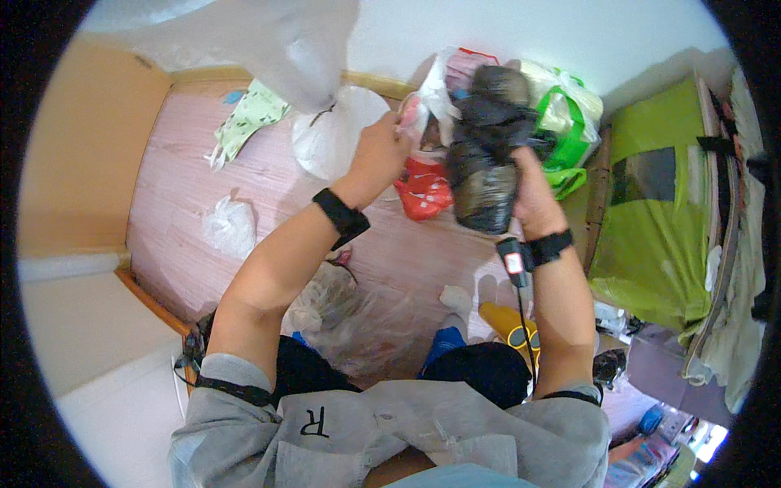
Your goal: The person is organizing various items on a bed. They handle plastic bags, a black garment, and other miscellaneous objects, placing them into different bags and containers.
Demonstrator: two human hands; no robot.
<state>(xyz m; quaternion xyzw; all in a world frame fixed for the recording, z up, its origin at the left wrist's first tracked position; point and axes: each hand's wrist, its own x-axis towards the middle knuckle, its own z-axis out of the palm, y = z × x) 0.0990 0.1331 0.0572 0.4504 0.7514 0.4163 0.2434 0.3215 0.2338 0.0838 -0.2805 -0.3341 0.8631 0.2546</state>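
My right hand grips the side of a black plastic bag with a filled, bulging shape. Across from it, my left hand has its fingers closed on the pink-and-white part of a plastic bag. Just below that lies a red plastic bag with white marks. A round white bundle sits behind my left wrist. The black bag is slightly blurred and covers part of what stands behind it.
Along the wall stand a clear bag with green handles and a green fabric storage box. A small white plastic bag and a leaf-patterned bag lie on the floor. Crumpled clear plastic lies near my legs.
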